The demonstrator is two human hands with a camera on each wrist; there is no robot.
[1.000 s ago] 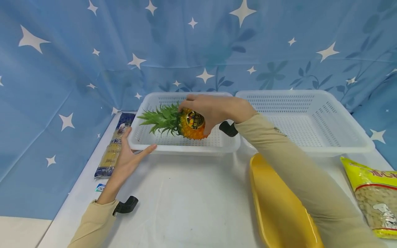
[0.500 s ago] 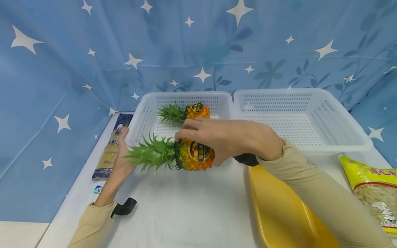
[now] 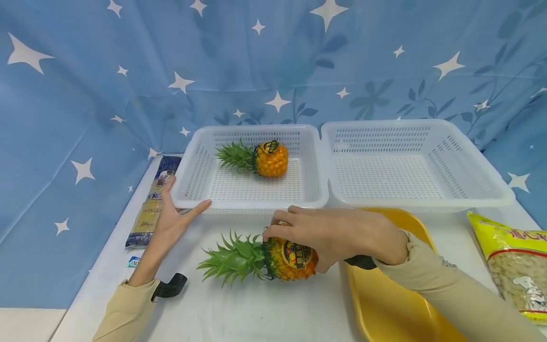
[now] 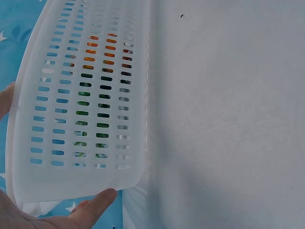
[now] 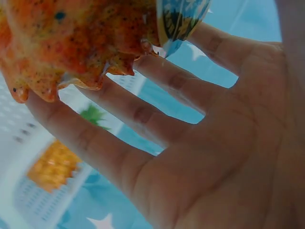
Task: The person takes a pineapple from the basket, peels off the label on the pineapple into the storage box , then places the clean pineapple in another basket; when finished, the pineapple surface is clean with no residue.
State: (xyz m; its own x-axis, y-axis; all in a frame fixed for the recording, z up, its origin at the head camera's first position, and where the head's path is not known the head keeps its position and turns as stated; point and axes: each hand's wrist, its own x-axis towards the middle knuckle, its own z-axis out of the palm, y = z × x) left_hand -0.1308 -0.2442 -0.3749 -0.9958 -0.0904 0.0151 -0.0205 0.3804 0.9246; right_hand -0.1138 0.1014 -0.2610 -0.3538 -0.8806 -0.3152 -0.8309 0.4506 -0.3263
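Note:
My right hand (image 3: 316,235) holds a small pineapple (image 3: 295,259) from above, over the table in front of the baskets. The fruit lies sideways, its green leaves to the left and a black label on its side. In the right wrist view, the fingers reach along the orange skin of the held pineapple (image 5: 81,43). A second pineapple (image 3: 272,160) lies in the left white basket (image 3: 256,205). My left hand (image 3: 173,221) rests against the front left corner of that basket, thumb and fingers spread; the thumb (image 4: 97,205) shows beside its corner in the left wrist view.
Right of it stands another white basket (image 3: 427,205). A yellow tray (image 3: 384,294) lies partly under my right arm. A yellow bag of pale pieces (image 3: 513,266) lies far right. A blue and gold packet (image 3: 151,204) and a small blue packet (image 3: 133,261) lie left.
My right hand has lifted one pineapple out of the left basket and brought it toward me over the table. The second pineapple in the basket has come into view. The left hand stays at the corner.

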